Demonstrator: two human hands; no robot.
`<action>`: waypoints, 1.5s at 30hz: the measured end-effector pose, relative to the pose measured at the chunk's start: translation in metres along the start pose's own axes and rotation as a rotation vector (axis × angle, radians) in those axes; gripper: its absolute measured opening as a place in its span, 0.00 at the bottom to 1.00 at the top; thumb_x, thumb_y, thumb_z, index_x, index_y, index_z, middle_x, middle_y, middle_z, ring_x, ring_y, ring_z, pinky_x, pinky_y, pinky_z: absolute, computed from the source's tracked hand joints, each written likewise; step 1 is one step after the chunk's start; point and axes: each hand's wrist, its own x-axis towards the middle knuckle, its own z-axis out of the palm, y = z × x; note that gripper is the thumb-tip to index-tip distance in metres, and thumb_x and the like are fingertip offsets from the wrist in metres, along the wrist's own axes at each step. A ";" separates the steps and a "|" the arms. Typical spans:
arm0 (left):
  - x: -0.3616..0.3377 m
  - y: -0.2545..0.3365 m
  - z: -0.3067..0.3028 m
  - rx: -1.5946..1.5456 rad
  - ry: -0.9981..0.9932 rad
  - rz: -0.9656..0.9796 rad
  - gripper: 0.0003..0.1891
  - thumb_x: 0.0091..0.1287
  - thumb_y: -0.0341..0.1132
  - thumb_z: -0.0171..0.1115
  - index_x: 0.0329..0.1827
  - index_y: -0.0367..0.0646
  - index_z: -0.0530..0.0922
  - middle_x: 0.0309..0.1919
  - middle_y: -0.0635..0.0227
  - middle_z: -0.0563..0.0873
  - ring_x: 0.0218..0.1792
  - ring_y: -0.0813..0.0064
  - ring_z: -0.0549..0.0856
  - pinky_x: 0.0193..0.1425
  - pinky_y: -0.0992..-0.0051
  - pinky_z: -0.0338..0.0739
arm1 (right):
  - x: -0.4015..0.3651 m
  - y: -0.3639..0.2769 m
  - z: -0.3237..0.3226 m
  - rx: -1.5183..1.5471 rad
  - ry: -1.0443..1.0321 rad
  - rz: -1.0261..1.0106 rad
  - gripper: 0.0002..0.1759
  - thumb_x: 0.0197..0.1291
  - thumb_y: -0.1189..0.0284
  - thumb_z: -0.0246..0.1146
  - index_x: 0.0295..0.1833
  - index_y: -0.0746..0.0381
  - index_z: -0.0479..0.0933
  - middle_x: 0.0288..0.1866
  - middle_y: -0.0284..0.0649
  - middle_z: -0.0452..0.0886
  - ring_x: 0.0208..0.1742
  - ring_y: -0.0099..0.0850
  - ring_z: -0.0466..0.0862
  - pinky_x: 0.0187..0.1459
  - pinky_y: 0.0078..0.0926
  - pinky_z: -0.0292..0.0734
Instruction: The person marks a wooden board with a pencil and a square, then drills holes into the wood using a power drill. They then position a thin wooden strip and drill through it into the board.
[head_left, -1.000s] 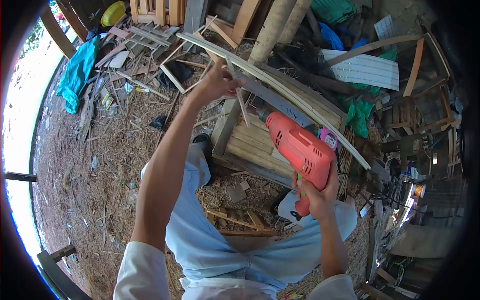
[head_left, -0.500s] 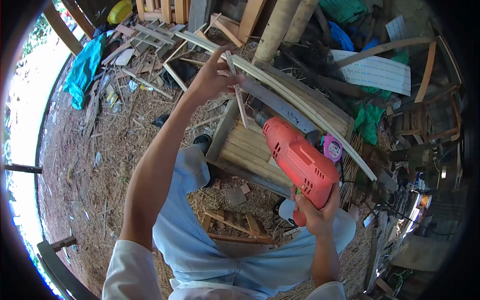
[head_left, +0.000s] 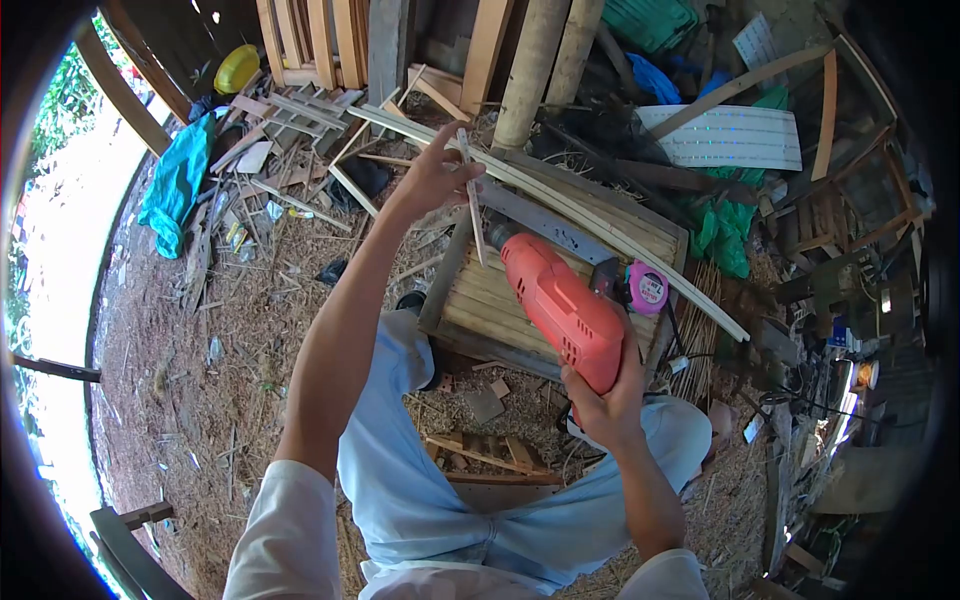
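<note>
Thumb and fingers of my left hand (head_left: pixel 440 180) pinch a short thin wooden strip (head_left: pixel 474 215), held upright over the far left corner of a slatted wooden platform (head_left: pixel 500 305). My right hand (head_left: pixel 608 400) grips a red power drill (head_left: pixel 560 305) by its handle. The drill's nose points at the strip's lower part; whether the bit touches it, I cannot tell. Long pale wooden strips (head_left: pixel 620 238) lie diagonally across the platform beside a grey metal-like bar (head_left: pixel 545 222). A pink tape measure (head_left: pixel 646 287) sits just right of the drill.
Wood scraps (head_left: pixel 300 115) and a teal cloth (head_left: pixel 180 190) lie at the upper left. Bamboo poles (head_left: pixel 540 75) stand behind the platform. A white perforated panel (head_left: pixel 730 137) and a green bag (head_left: pixel 728 238) are at the right. Shavings cover the ground (head_left: pixel 230 400).
The view has shifted slightly. The drill has moved a little left, with its nose closer to the strip's lower part. Both hands keep their holds.
</note>
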 end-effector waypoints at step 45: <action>-0.002 0.000 0.000 -0.001 -0.024 0.025 0.35 0.68 0.31 0.67 0.74 0.55 0.58 0.48 0.57 0.82 0.41 0.69 0.89 0.37 0.70 0.86 | 0.002 -0.001 0.009 -0.182 0.008 -0.149 0.41 0.55 0.80 0.60 0.76 0.59 0.55 0.56 0.53 0.82 0.51 0.46 0.87 0.51 0.34 0.80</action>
